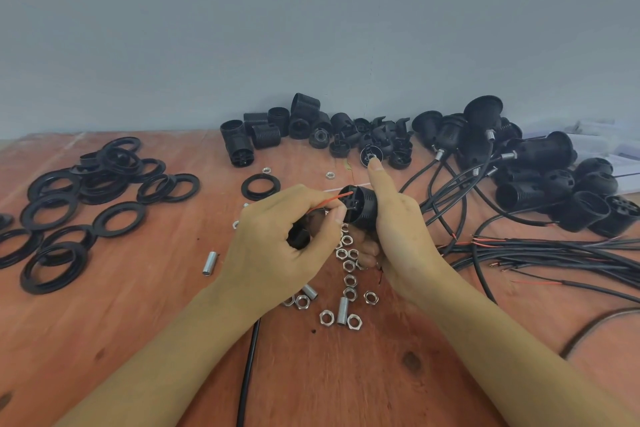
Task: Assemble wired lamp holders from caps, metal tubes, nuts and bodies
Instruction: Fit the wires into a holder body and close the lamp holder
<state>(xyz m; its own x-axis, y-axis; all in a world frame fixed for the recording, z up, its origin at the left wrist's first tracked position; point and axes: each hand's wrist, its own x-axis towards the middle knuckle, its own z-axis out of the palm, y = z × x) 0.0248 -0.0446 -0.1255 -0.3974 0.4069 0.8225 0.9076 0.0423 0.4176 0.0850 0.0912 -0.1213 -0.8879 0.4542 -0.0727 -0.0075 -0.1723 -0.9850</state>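
Note:
My right hand [398, 229] grips a black threaded lamp holder body [362, 206] above the table, its open end facing left. My left hand [287, 246] pinches a red wire [329, 202] at the body's end and also holds a black cap [298, 237] in its palm. A black cable [250, 367] runs down from my left hand toward the near edge. Silver nuts [349, 279] and short metal tubes [343, 310] lie scattered under my hands.
Black rings [86, 198] lie piled at the left. Loose bodies [263, 135] and caps [374, 142] line the wall. Finished wired holders [540, 166] and black cables [554, 253] fill the right side. One metal tube [210, 263] lies alone left of my hand.

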